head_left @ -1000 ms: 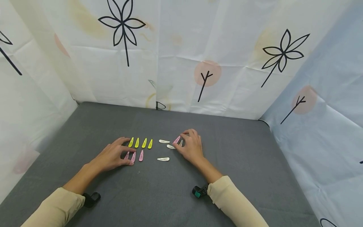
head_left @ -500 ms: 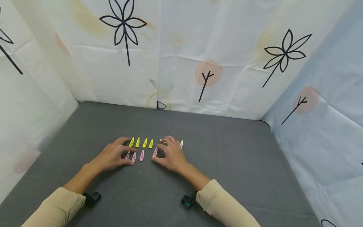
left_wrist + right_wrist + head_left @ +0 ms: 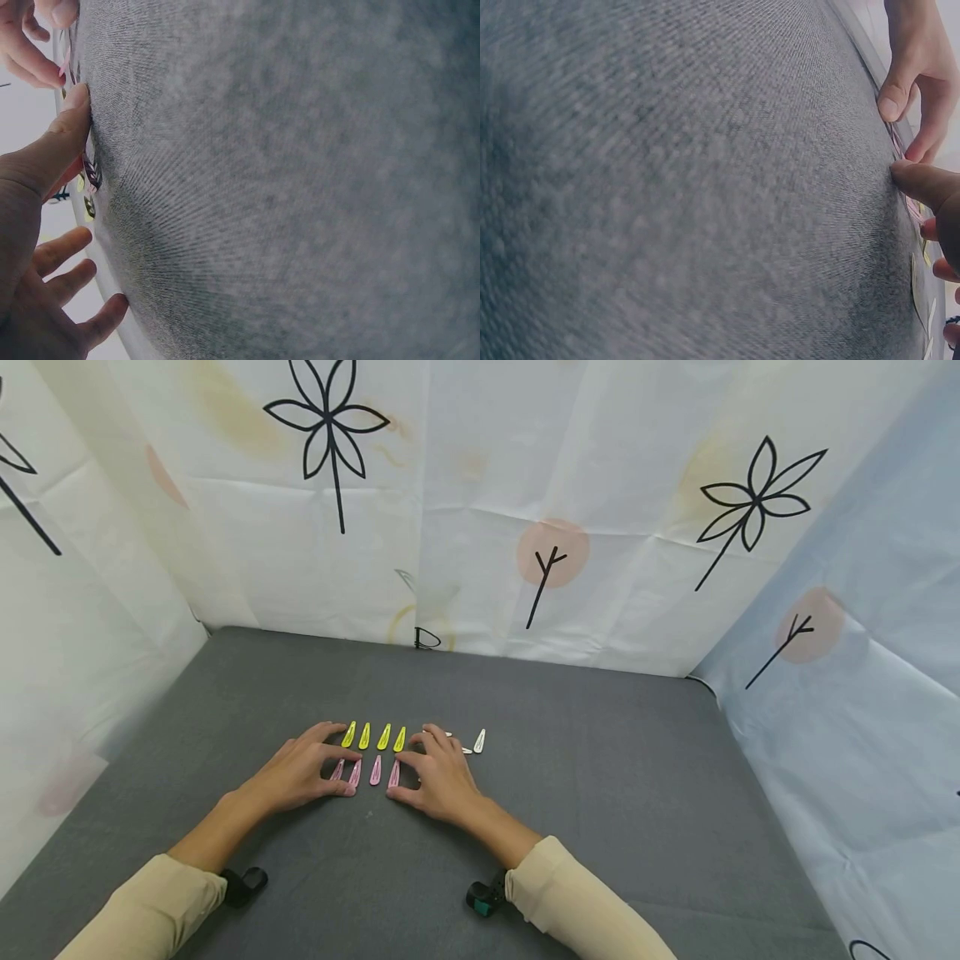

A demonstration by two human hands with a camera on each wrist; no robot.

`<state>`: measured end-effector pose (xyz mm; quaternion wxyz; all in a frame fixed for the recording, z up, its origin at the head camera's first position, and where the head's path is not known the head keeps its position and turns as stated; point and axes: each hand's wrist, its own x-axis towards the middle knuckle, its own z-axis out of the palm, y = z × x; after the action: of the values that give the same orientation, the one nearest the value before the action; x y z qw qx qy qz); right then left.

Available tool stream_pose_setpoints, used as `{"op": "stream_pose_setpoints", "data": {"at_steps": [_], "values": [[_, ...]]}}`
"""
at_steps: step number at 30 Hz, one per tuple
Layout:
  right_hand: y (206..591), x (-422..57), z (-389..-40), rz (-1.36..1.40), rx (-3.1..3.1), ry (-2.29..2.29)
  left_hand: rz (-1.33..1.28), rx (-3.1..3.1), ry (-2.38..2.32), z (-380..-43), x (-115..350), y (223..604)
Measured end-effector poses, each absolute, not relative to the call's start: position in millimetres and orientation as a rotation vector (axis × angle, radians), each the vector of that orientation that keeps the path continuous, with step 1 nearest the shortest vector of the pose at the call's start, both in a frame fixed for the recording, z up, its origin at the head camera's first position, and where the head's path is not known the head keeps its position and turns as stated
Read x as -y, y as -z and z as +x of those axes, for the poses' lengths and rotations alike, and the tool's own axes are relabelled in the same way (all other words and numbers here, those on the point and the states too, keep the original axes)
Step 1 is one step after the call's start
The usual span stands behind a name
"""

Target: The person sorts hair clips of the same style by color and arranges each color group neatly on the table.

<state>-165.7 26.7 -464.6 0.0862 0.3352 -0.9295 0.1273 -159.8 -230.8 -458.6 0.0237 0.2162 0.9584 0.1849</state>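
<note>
In the head view, my left hand (image 3: 303, 768) rests on the grey surface, thumb and index finger at the two ends of a pink hair clip (image 3: 356, 773). Another pink clip (image 3: 337, 770) lies partly under that hand. A third pink clip (image 3: 376, 771) lies untouched between my hands. My right hand (image 3: 442, 781) pinches a pink clip (image 3: 394, 773) at the right end of this row, held end to end between thumb and index finger. The wrist views show both hands low at the cloth, with the clips seen edge-on and partly hidden by fingers.
Several yellow hair clips (image 3: 384, 737) form a row just behind the pink ones. White clips lie right of them; one white clip (image 3: 479, 742) shows fully, others are partly covered by my right hand. A patterned curtain (image 3: 480, 585) rises behind the grey table (image 3: 637, 793).
My right hand has carried a pink clip leftward from among the white clips to the right end of the pink row. The left hand has stayed in place.
</note>
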Motion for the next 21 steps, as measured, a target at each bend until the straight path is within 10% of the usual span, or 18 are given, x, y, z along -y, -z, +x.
{"op": "stream_pose_setpoints", "data": {"at_steps": [21], "values": [[460,-51,-174,0.96,2.73,-0.516,0.671,-2.966,-0.577,-159,230,457]]}}
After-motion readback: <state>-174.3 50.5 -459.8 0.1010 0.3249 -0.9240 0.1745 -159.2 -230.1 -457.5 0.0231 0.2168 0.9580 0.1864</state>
